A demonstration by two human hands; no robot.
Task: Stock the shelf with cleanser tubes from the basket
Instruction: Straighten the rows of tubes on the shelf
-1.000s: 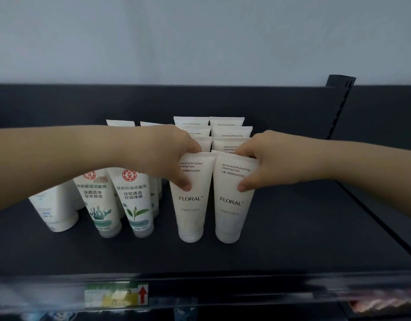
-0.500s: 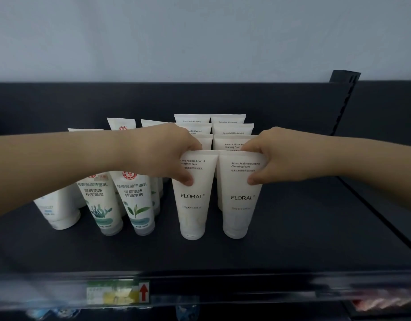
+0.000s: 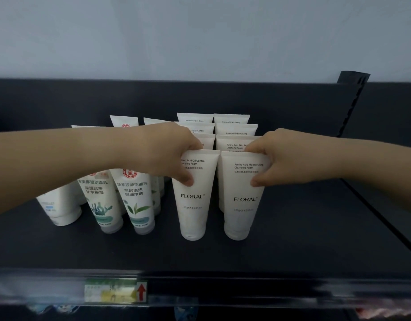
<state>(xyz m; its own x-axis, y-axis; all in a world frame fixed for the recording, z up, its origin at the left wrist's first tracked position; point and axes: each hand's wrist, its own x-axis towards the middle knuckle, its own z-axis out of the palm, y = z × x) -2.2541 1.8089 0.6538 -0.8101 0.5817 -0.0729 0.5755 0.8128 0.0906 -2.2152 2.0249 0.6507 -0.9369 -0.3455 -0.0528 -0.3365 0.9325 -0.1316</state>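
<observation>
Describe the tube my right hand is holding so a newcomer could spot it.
On the dark shelf, find the two front white FLORAL tubes. Yours is the right-hand tube, gripped by the right hand; its label reads Moisturizing, its neighbour's Oil Control.

Bare shelf [image 3: 315,228] lies open rightward; green-printed tubes [image 3: 121,200] crowd the left.

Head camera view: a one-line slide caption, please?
Each hand, left hand and right hand, grips a front FLORAL tube on the shelf.

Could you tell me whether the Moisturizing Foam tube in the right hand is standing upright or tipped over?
Upright: the Moisturizing Foam tube stands cap-down on the shelf, right hand gripping its top.
</observation>
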